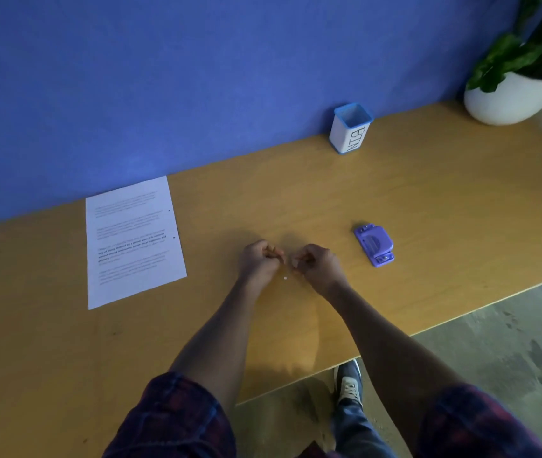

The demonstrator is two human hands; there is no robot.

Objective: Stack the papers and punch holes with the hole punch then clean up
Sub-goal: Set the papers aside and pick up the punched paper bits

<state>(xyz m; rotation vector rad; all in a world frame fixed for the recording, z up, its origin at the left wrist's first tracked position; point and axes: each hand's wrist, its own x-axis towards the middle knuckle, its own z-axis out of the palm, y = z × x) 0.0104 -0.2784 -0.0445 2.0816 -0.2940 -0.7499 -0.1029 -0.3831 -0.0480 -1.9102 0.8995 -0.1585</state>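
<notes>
The stack of printed papers (132,241) lies flat at the left of the wooden desk (296,200), with two punched holes along its right edge. The purple hole punch (374,245) sits on the desk to the right of my hands. My left hand (259,259) and my right hand (316,263) are side by side at the desk's middle, fingers curled and fingertips almost meeting. Pale bits show at my right hand's fingertips, pinched like paper dots. Nothing is visible in my left hand's curled fingers. One white paper dot (285,278) lies on the desk just below my fingertips.
A white cup with a blue rim, labelled BIN (350,129), stands at the back against the blue wall. A potted plant in a white pot (511,94) occupies the far right corner. The desk's front edge runs diagonally at the lower right, above the floor and my shoe.
</notes>
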